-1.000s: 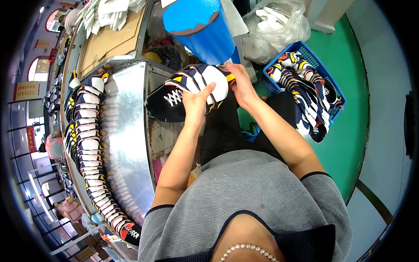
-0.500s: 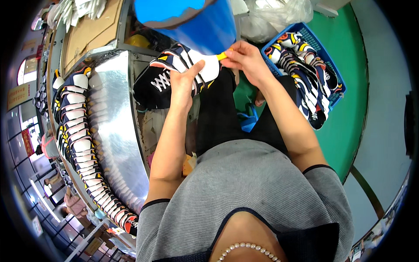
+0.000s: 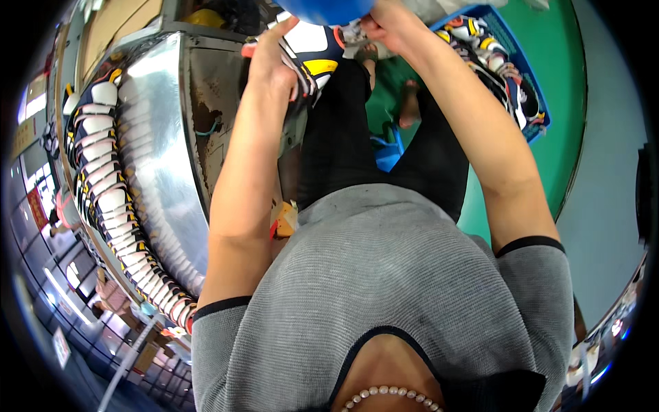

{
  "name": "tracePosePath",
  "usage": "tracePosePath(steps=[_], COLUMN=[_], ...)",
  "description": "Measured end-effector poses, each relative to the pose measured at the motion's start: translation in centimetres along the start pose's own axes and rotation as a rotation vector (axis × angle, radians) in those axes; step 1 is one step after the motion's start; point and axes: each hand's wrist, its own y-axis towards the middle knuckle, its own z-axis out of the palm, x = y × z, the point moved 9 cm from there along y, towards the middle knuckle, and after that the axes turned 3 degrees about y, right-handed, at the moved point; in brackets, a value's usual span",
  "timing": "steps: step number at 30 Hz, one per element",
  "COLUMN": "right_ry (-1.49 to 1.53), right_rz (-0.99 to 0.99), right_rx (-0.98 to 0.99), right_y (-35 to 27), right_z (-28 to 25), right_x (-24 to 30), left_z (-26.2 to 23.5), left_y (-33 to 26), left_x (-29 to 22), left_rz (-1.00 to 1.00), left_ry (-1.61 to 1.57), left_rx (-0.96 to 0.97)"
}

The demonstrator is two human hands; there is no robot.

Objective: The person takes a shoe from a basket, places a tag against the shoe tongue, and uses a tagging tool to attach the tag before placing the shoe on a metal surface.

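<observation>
Both my hands hold one sports shoe (image 3: 317, 49), black and white with yellow and orange patches, near the top edge of the head view. My left hand (image 3: 273, 58) grips its left side, fingers spread over the upper. My right hand (image 3: 386, 24) pinches the shoe's right end. A blue rounded object (image 3: 322, 8) sits just above the shoe and hides part of it.
A shiny metal bench (image 3: 161, 147) runs down the left, with a long row of matching shoes (image 3: 103, 172) along its far side. A blue crate (image 3: 532, 89) of more shoes stands on the green floor (image 3: 556, 137) at right. A blue object (image 3: 388, 151) lies by my legs.
The shoe and both hands have risen toward the top edge of the view, and the blue object above is now mostly cut off. The bench and crate look closer.
</observation>
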Motion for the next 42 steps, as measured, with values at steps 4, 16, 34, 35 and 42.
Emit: tracePosePath(steps=[4,16,34,35,42], right_ry=[0.142,-0.283,-0.862,-0.775,-0.623], right_rz=[-0.116,0.078,-0.152,-0.135,-0.042], right_rx=[0.024,0.391,-0.193,-0.283,-0.959], right_y=[-2.1,-6.2,-13.8,-15.1,-28.1], right_z=[0.9,9.9,-10.8,-13.3,-35.0], right_x=[0.7,-13.4,-9.6,-9.5,-12.5], left_z=[-2.3,-30.9,-79.5,-79.0,-70.5], left_y=[-2.8,-48.3,-48.5,-47.4,-50.8], left_x=[0.0,-9.4,7.5,7.1,2.7], left_rz=[-0.057,1.219,0.407,0.390,0.484], left_ry=[-0.475,-0.241,0.694,0.735,0.874], left_rx=[0.224,-0.986,-1.731,-1.731,-1.900])
